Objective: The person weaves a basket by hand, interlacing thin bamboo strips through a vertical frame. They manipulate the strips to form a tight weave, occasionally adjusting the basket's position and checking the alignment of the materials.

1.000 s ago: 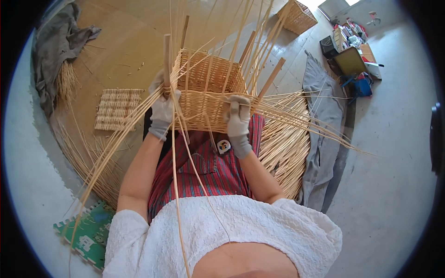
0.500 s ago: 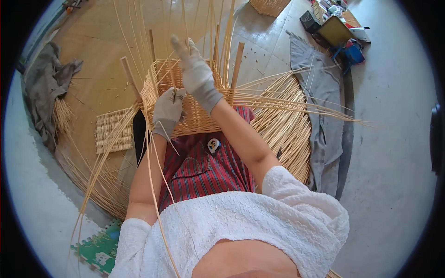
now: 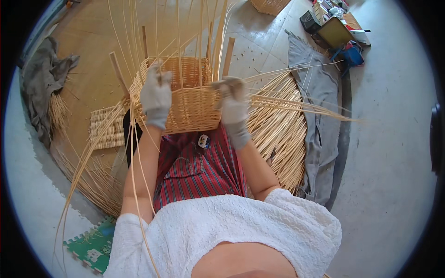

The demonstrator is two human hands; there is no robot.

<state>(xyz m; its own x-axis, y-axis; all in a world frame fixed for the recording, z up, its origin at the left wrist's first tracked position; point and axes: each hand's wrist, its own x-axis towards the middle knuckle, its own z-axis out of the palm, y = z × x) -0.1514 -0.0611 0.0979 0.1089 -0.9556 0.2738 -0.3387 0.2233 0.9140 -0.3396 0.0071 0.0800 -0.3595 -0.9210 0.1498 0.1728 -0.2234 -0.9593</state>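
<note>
left hand [image 3: 156, 98]: gloved, blurred | right hand [image 3: 234, 109]: gloved, curled inward | forearms [image 3: 143, 169]: stretched forward

Half a second on, we see the right hand [image 3: 235, 104] down from above the basket [image 3: 192, 110] and over at its right front corner, beside the strands [image 3: 296, 104] that run out sideways. We find the left hand [image 3: 156, 98] away from the middle of the basket's front, higher and further left. The hands, close together before, now stand well apart.
</note>
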